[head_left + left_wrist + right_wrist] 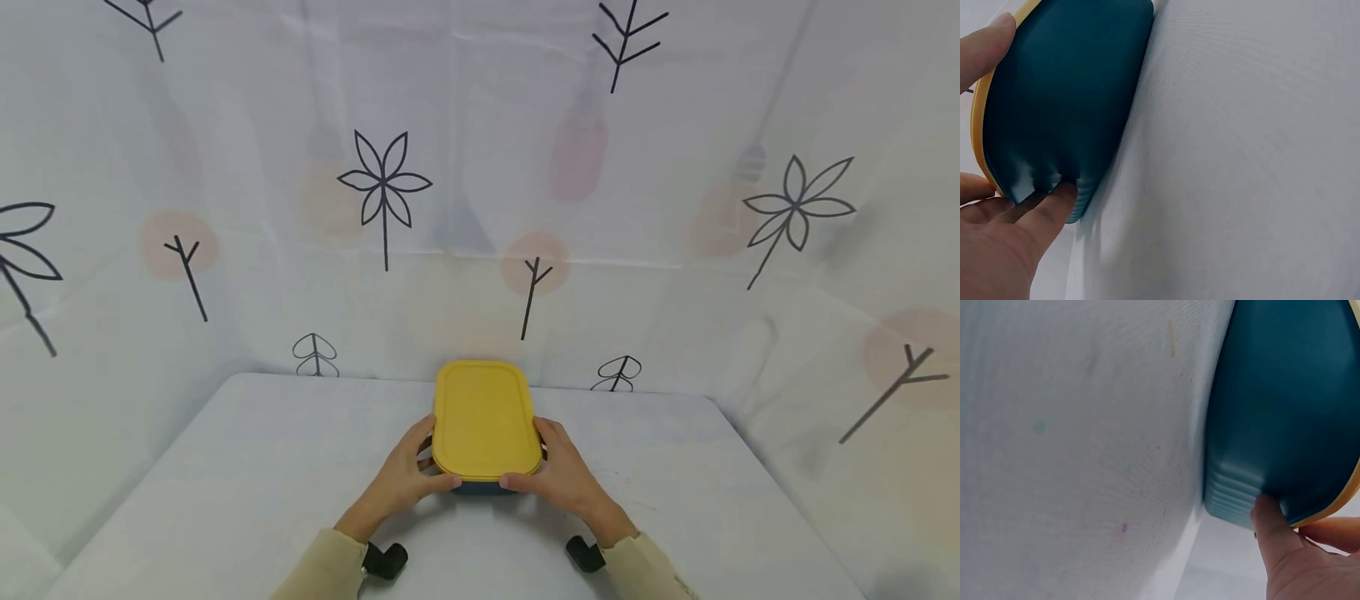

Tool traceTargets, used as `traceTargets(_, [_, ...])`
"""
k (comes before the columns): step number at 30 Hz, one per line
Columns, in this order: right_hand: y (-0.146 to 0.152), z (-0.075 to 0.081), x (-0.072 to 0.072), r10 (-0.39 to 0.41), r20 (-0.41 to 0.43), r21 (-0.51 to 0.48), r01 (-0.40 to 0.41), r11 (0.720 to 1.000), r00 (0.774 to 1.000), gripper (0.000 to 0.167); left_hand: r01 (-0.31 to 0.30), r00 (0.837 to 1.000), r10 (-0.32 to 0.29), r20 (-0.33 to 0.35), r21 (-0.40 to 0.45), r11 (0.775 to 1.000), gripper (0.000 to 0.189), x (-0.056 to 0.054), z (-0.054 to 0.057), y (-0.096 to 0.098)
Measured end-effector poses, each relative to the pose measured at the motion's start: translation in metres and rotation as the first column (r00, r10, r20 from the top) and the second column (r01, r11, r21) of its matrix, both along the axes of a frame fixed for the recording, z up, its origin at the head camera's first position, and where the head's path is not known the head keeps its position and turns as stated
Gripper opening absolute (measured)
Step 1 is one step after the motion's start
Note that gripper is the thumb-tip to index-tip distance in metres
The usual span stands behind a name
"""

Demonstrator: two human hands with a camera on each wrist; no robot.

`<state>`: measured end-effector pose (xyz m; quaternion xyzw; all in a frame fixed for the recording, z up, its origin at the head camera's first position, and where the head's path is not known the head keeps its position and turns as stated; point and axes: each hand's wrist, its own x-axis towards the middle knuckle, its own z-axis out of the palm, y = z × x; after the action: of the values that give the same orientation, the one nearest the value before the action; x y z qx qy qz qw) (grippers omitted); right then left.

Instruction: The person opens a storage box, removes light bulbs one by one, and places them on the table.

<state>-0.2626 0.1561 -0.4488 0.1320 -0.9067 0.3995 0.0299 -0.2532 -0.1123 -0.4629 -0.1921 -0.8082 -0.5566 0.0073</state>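
My sleeves (324, 567) are pointing forward over the surface (262, 467), where the box (1069, 94) is sitting, lid (486, 421) on; my left hand (401, 479) and right hand (567, 479) are gripping its two sides; I am apparently securing this hold, and the next move is likely calling for even pressure from both hands

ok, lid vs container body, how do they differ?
Colour: the lid is yellow, the container body dark teal.
Depth: the lid is thin, the container body much deeper.
Position: the lid sits on top, the container body beneath it.
Shared: both have rounded corners.
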Motion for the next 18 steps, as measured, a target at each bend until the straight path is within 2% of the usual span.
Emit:
traceTargets(6, [0.0012, -0.0007, -0.0006, 0.005, -0.003, -0.004, -0.005, 1.000, 1.000, 0.116, 0.008, 1.000, -0.008, -0.002, 0.027, 1.000, 0.102, -0.0007, 0.0000, 0.0007])
traceTargets(18, [0.0012, -0.0004, -0.0003, 0.011, -0.005, -0.019, -0.011, 1.000, 1.000, 0.115, 0.015, 1.000, -0.015, -0.016, 0.017, 1.000, 0.103, -0.0019, -0.0022, 0.0006])
